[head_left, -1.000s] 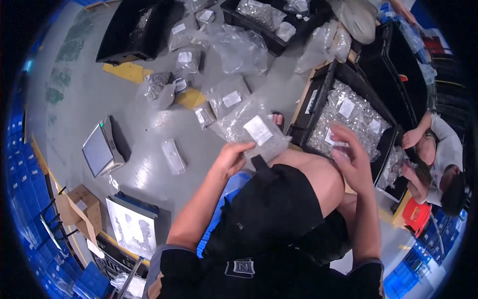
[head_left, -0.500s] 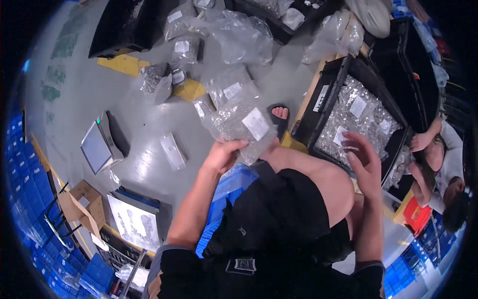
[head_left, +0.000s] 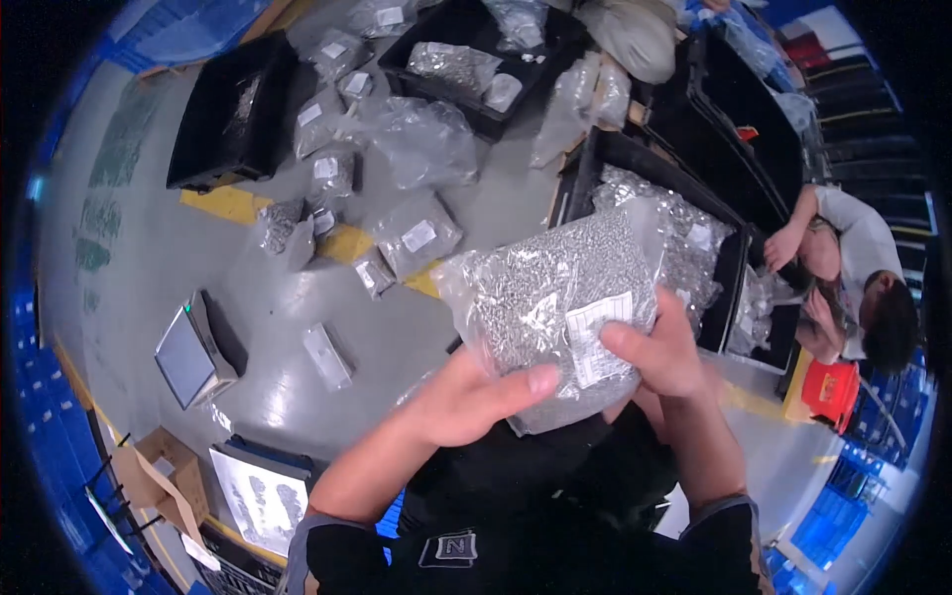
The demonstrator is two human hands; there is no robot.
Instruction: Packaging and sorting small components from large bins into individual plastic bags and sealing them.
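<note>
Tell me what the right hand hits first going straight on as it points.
First, the clear bag of small silvery pieces: the right hand grips it, thumb on its label. Beyond, probably the black bin; depth is unclear.

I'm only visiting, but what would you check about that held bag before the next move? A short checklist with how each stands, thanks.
1. Left hand on the bag: ok, thumb over its near side.
2. Right hand on it: ok, thumb across the white label.
3. Label facing up: ok, though partly covered.
4. Bag sealed: cannot tell.
5. Underside supported: cannot tell, hidden from view.
6. Co-worker clear of the bag: ok, off to the right, not touching it.
</note>
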